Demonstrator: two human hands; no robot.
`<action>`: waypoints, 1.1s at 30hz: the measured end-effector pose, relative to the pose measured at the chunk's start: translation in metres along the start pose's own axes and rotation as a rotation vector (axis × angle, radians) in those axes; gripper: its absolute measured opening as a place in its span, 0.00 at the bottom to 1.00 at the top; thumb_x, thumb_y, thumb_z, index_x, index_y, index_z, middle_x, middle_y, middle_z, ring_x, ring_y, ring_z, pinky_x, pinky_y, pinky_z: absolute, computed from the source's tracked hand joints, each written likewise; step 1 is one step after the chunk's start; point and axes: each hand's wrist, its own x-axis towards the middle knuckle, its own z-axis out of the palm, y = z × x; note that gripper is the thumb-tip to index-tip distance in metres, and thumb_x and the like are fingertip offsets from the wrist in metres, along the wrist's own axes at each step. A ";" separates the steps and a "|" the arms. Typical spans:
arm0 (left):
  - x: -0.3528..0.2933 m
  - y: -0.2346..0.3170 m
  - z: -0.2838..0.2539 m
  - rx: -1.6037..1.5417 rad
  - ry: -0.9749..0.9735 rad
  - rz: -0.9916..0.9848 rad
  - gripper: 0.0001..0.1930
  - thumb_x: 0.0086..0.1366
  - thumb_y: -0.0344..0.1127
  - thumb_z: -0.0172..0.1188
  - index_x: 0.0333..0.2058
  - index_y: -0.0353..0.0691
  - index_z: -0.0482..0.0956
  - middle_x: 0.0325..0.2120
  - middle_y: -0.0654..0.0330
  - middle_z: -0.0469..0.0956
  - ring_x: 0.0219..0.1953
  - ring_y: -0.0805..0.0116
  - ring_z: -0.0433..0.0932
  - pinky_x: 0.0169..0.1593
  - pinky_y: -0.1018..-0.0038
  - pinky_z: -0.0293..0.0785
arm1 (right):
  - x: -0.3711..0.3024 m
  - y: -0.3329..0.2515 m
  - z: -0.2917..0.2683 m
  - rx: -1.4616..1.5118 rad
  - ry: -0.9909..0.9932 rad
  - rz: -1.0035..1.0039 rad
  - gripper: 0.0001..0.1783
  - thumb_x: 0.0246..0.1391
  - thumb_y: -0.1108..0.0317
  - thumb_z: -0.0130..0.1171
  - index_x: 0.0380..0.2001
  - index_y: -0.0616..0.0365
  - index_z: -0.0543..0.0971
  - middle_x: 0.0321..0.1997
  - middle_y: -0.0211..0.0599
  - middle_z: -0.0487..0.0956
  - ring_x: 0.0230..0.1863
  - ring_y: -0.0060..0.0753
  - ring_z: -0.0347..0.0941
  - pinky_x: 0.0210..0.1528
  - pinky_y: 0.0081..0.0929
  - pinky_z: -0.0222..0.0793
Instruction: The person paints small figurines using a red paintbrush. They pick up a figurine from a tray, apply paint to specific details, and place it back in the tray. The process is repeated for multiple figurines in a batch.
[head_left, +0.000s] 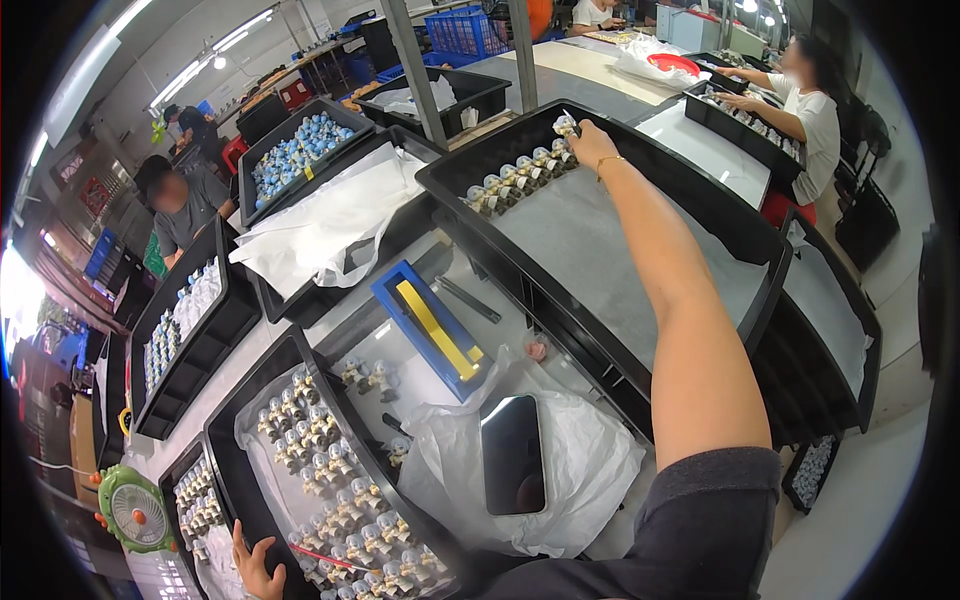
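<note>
My right hand (596,145) reaches to the far side of a black tray (690,192) and pinches a small dome-topped figurine (564,125). A row of similar figurines (520,178) with clear round tops and dark bases stands beside it, along the tray's far left end. Pale lining paper (610,240) covers the tray floor. At the lower left, my left hand (258,566) has its fingers spread and holds nothing. It is by the side of another black tray (242,480), where several rows of figurines (335,480) stand on paper.
Between the trays lie a blue holder with a yellow strip (435,328), a phone (513,455) and crumpled white paper (590,470). A green fan (138,512) stands far left. Other filled trays (300,155) line the table. Co-workers (815,125) sit at right and left.
</note>
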 end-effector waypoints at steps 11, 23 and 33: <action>-0.001 -0.006 0.001 -0.007 -0.005 0.033 0.21 0.38 0.43 0.50 0.34 0.39 0.73 0.58 0.44 0.47 0.59 0.45 0.49 0.58 0.59 0.47 | -0.011 -0.028 0.003 0.585 -0.742 0.090 0.08 0.53 0.65 0.44 0.35 0.56 0.64 0.32 0.39 0.78 0.12 0.13 0.62 0.07 0.11 0.48; -0.001 -0.006 0.002 -0.012 0.005 0.049 0.21 0.39 0.43 0.50 0.34 0.40 0.73 0.58 0.44 0.48 0.59 0.45 0.50 0.58 0.60 0.47 | -0.018 -0.040 -0.002 0.606 -0.633 0.066 0.09 0.54 0.65 0.45 0.38 0.53 0.62 0.31 0.39 0.77 0.10 0.12 0.57 0.08 0.11 0.48; -0.001 -0.003 0.000 -0.009 0.005 0.038 0.21 0.40 0.44 0.49 0.33 0.40 0.73 0.58 0.44 0.48 0.59 0.46 0.50 0.58 0.60 0.47 | 0.001 -0.018 -0.008 0.476 -0.338 0.004 0.13 0.50 0.65 0.47 0.39 0.57 0.64 0.31 0.36 0.76 0.09 0.17 0.58 0.07 0.17 0.52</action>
